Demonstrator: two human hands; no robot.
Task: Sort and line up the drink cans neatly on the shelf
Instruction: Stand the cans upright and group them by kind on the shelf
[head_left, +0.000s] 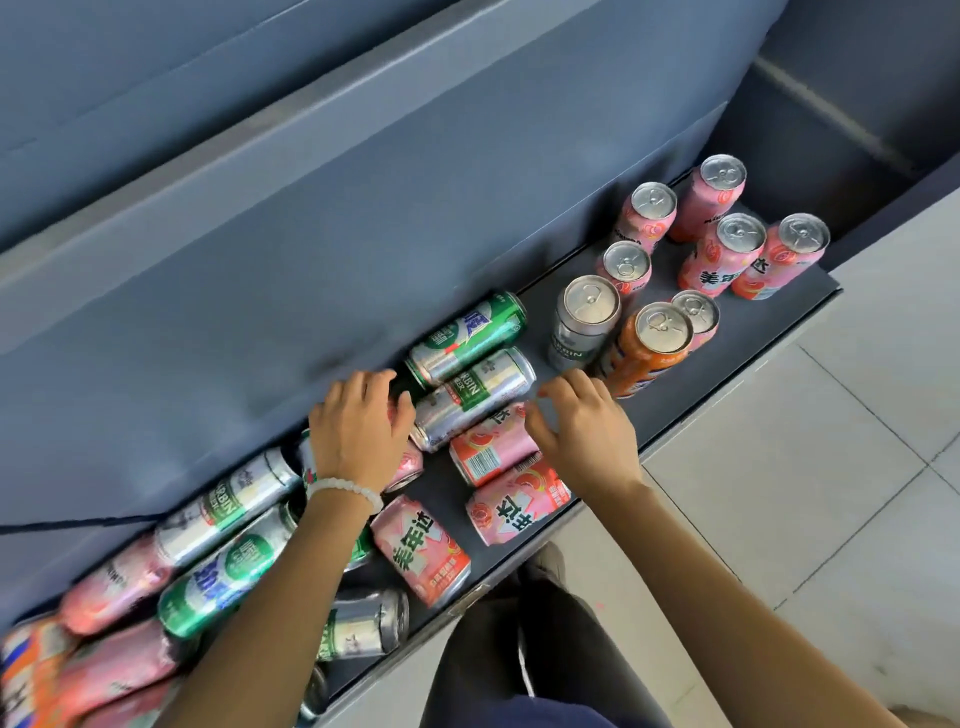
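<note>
Drink cans cover a dark shelf (779, 306). At its right end stand several pink cans (724, 254), one silver can (584, 322) and one orange can (649, 345), all upright. The others lie on their sides: a green can (467, 332), a silver can (475, 397), pink cans (491, 449) (519, 506) (421, 551), and a mixed heap (223, 540) to the left. My left hand (358, 426) lies with bent fingers on the near ends of the green and silver cans; its grip is hidden. My right hand (587, 431) hovers over a lying pink can, fingers loosely curled, thumb at the can.
A grey-blue back panel (363, 218) rises right behind the shelf. Pale floor tiles (831, 493) lie to the right and below. A strip of bare shelf (675, 395) shows in front of the orange can. My dark trousers (519, 649) are below the shelf edge.
</note>
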